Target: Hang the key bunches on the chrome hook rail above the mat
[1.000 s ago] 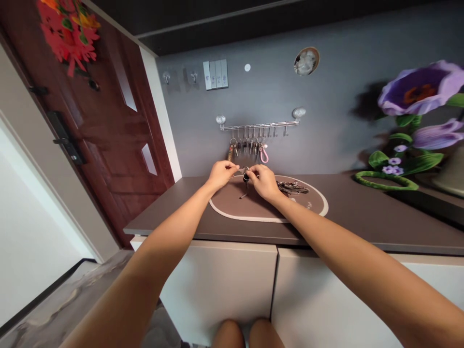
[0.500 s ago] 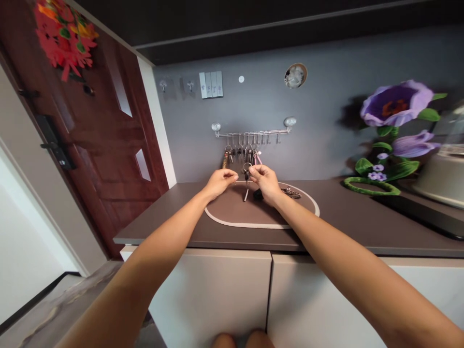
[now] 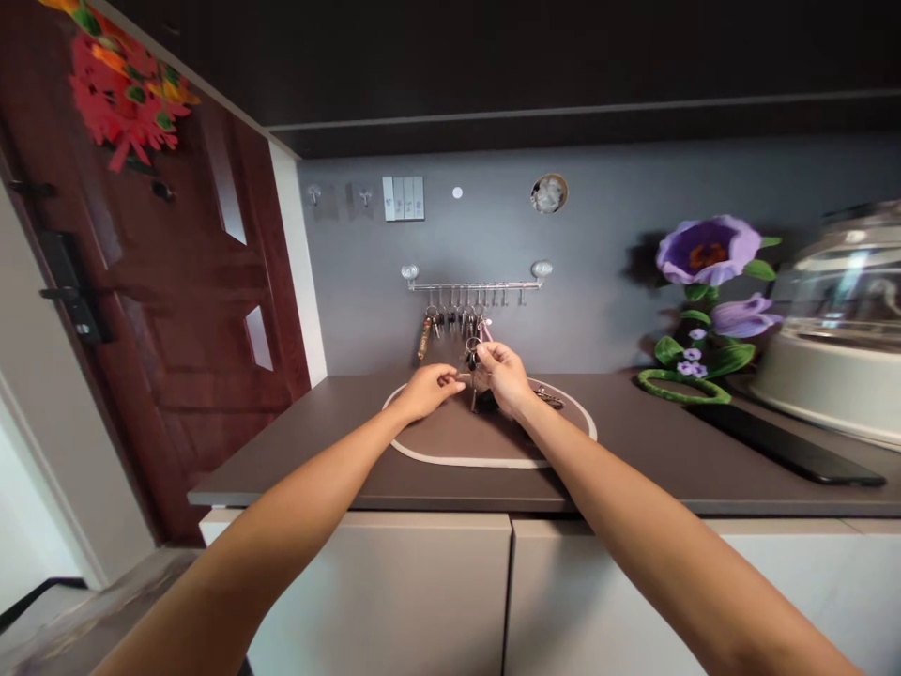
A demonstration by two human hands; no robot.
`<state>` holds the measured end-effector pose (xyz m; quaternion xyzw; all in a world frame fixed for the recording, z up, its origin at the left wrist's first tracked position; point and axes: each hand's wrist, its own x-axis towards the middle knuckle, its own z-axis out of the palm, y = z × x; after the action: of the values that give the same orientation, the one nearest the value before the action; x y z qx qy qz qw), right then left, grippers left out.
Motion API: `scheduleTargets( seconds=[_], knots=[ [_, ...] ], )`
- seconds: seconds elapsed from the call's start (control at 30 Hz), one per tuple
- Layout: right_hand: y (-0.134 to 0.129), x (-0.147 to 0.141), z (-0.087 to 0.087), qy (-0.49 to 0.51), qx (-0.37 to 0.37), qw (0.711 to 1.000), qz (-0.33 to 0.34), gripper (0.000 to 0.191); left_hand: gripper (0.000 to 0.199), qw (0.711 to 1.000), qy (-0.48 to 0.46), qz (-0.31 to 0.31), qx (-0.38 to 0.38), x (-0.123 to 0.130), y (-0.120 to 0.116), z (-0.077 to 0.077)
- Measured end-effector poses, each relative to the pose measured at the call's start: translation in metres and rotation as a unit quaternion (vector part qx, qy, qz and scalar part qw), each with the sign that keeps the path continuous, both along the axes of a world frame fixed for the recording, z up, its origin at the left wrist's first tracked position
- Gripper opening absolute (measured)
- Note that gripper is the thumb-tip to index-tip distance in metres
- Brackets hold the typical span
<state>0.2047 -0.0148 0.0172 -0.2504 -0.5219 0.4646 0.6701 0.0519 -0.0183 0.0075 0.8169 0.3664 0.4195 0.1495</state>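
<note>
My right hand pinches a key ring with a bunch of keys hanging from it, above the mat. To its left, my left hand is half curled, thumb and fingertips slightly apart, close to the hanging keys; I make out nothing in it. Behind both hands, a clear hook rail is fixed to the wall. Several key sets hang along its left and middle hooks, one with a patterned strap. A dark item and another keyring-like item lie on the mat, partly hidden by my right hand.
The rounded brown mat has a pale rim and lies on the dark counter. On the right are a purple flower ornament, a black phone-like slab and a domed appliance. A red door stands left; a dark cabinet overhangs.
The view has tilted up and turned slightly right. My left thumb and fingertips look a little further apart. My right hand still holds the keys, which now hang close to the rail.
</note>
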Motion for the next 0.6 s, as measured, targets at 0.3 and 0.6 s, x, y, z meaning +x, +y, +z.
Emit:
scheduleTargets(
  seconds=[0.3, 0.6],
  knots=[
    [0.001, 0.006, 0.015, 0.045, 0.0, 0.999, 0.01, 0.03, 0.019, 0.993, 0.068, 0.033, 0.095, 0.003, 0.002, -0.004],
    [0.012, 0.023, 0.046, 0.012, 0.008, 1.0, -0.028, 0.014, 0.019, 0.992, 0.06, 0.055, 0.101, 0.006, 0.009, -0.01]
  ],
)
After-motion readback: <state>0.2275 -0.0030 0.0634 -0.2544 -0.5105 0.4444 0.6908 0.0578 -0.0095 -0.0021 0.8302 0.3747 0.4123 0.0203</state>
